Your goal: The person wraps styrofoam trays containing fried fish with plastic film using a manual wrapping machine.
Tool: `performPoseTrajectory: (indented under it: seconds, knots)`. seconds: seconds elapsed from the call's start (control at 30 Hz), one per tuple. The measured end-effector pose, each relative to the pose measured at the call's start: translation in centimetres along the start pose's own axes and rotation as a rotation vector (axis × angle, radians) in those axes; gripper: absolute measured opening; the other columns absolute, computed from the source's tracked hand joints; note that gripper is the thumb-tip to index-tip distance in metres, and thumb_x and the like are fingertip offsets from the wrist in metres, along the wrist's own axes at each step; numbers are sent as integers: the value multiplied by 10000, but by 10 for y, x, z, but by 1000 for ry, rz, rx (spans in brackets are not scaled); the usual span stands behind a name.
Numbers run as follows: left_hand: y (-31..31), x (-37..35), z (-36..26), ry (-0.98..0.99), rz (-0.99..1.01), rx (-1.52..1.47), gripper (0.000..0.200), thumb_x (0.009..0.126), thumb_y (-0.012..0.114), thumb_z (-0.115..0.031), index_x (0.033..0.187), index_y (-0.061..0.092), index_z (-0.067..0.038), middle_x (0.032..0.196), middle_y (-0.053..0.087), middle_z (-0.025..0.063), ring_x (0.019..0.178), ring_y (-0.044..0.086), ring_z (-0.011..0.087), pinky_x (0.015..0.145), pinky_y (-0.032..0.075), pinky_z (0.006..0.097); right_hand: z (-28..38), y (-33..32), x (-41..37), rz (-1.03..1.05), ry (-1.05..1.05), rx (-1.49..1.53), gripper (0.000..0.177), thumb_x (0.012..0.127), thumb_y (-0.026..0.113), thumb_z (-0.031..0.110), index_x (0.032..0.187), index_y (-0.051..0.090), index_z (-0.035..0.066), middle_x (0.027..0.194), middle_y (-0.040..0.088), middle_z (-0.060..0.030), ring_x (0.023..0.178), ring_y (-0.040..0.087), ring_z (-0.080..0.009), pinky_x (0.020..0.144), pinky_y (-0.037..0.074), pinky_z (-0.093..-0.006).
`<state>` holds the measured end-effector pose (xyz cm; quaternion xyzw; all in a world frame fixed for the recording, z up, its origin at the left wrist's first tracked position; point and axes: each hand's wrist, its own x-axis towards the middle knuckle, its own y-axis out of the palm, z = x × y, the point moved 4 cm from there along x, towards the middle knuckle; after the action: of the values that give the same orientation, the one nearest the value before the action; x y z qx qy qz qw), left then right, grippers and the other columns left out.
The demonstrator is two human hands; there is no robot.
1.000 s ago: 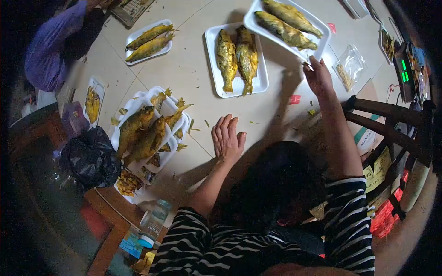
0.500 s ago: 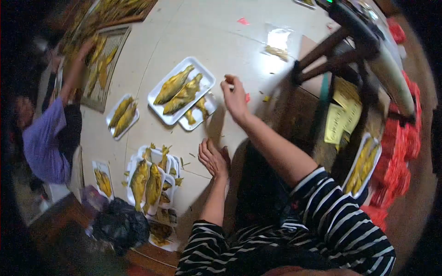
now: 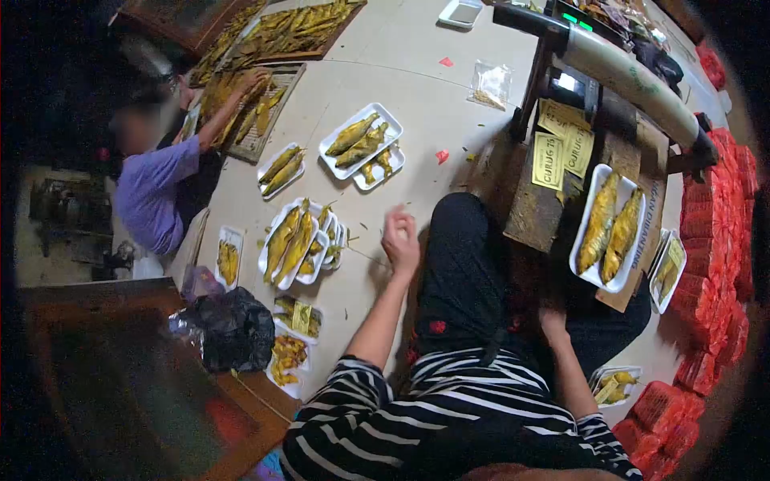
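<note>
My left hand (image 3: 401,240) is above the tiled floor with its fingers apart and loosely curled, holding nothing. Near my lap, my right hand (image 3: 553,318) reaches into shadow below a white foam tray; its fingers are hidden. Two yellowish whole fish (image 3: 597,224) lie in that foam tray (image 3: 575,258), on the cardboard (image 3: 616,300) of a wooden stand. Yellow printed labels (image 3: 548,160) sit beside it. A plastic film roll (image 3: 634,80) spans the stand's far side.
Several fish trays (image 3: 323,151) stand on the floor ahead and left. A black plastic bag (image 3: 237,329) lies near a wooden-framed panel (image 3: 160,298). Red net-wrapped bundles (image 3: 710,240) line the right. A person in a purple shirt (image 3: 156,192) handles fish on a rack (image 3: 261,140).
The view has swung right. My right hand has gone from above the floor near the trays down to beside the stand. My left hand has risen off the floor.
</note>
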<state>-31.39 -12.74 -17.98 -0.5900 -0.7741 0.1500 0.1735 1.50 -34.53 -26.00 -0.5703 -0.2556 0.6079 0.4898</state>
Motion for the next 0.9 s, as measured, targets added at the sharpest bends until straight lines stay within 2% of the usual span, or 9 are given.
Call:
performPoseTrajectory:
  seconds: [0.13, 0.23, 0.33, 0.43, 0.53, 0.63, 0.73, 0.83, 0.9]
  knots:
    - [23, -101, -84, 339, 441, -18, 180, 809, 548, -110, 957, 567, -9, 808, 585, 122, 632, 569, 204, 566, 453, 290, -33, 61, 32, 179, -33, -12, 363, 840, 435, 182, 1148, 489, -1, 1176, 472, -225, 1073, 456, -376, 905, 373, -399]
    - [79, -155, -99, 599, 684, -42, 193, 812, 551, -167, 932, 588, -21, 828, 586, 164, 745, 572, 314, 671, 464, 373, -9, 38, 41, -52, -43, 447, 382, 809, 495, 195, 1150, 494, 23, 1139, 506, -208, 1044, 489, -350, 872, 401, -388]
    - [139, -182, -74, 636, 1045, 359, 227, 774, 554, -134, 969, 569, -19, 888, 599, 152, 817, 569, 359, 731, 465, 396, -4, -1, 9, -353, -241, 635, 353, 770, 544, 166, 1094, 533, 25, 1069, 549, -198, 1001, 525, -328, 834, 424, -385]
    - [159, -190, -78, 727, 939, 89, 251, 756, 587, -161, 960, 574, -16, 895, 605, 168, 818, 575, 362, 741, 467, 385, -13, -16, -7, -384, -288, 700, 384, 687, 594, 34, 1067, 547, 6, 1030, 572, -202, 969, 539, -361, 845, 430, -391]
    - [170, -182, -51, 381, 1141, 86, 365, 811, 570, -286, 1060, 570, -19, 1048, 577, 192, 955, 560, 328, 828, 448, 365, -11, -20, -15, -409, -202, 684, 316, 677, 593, 31, 991, 584, -3, 922, 599, -208, 861, 570, -375, 765, 456, -404]
    - [178, -175, -21, 31, 1231, -85, 377, 814, 565, -324, 1068, 574, -45, 1034, 591, 175, 943, 569, 325, 820, 449, 372, 2, -50, -24, -532, -209, 817, 199, 722, 574, 53, 907, 593, -15, 841, 606, -184, 777, 595, -339, 674, 471, -359]
    - [170, -183, -36, -253, 1132, 1, 302, 770, 602, -270, 971, 602, -45, 894, 620, 166, 817, 597, 329, 711, 474, 387, 3, -48, -30, -574, -165, 665, 191, 712, 589, 43, 894, 593, -14, 851, 595, -200, 785, 576, -359, 683, 463, -374]
    - [181, -183, -10, 299, 1004, 255, 361, 776, 596, -323, 962, 601, -13, 921, 612, 193, 864, 590, 338, 734, 473, 390, 13, -75, -57, -483, -183, 622, 245, 738, 576, 72, 972, 568, -2, 882, 595, -196, 818, 560, -376, 716, 458, -397]
    - [178, -186, 3, 431, 1069, 241, 414, 778, 593, -339, 1018, 570, -3, 953, 597, 216, 908, 571, 352, 760, 469, 386, 21, -110, -78, -293, -323, 679, 258, 767, 563, 99, 1009, 557, 11, 895, 598, -184, 829, 567, -359, 727, 461, -393]
